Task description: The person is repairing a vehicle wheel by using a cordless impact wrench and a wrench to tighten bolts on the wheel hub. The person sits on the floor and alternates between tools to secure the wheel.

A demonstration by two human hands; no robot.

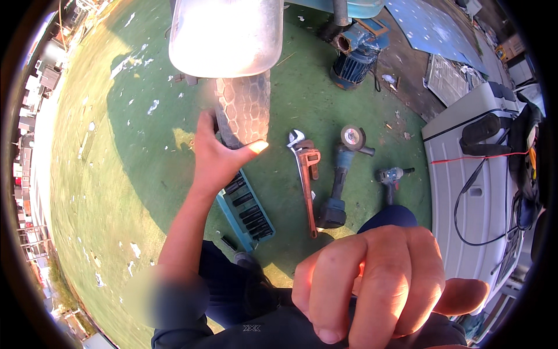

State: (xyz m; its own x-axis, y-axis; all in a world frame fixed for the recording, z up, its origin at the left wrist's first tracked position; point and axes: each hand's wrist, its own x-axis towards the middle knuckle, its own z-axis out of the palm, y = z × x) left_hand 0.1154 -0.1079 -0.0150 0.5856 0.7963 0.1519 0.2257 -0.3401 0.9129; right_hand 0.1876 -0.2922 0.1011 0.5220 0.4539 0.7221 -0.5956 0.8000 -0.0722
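In the head view, we look down at our two bare hands over the green ground (151, 192). The tire (243, 107) is up past the middle, with its top tucked under a pale, shiny fender (226, 38). Its long way runs up and down in our view, with the bumpy tread facing us.

Our left hand (224, 152) is the near one, right at the low end of the tire. Its thumb (253, 149) lies across the tread, and its fingers (206, 125) go up the left side, wide apart from the thumb. They look to have hold of the tire, but the fingertips are blurry. The rest of the tire goes straight up and away from this hand.

Our right hand (375, 276) is well apart from it, low down and close to us. Its fingers are bent and point down; we cannot tell if anything is inside.

Below the left hand is a blue tool case (267, 234). To its right lie a red wrench (306, 189), a grinder (339, 177) and a small drill (390, 177).
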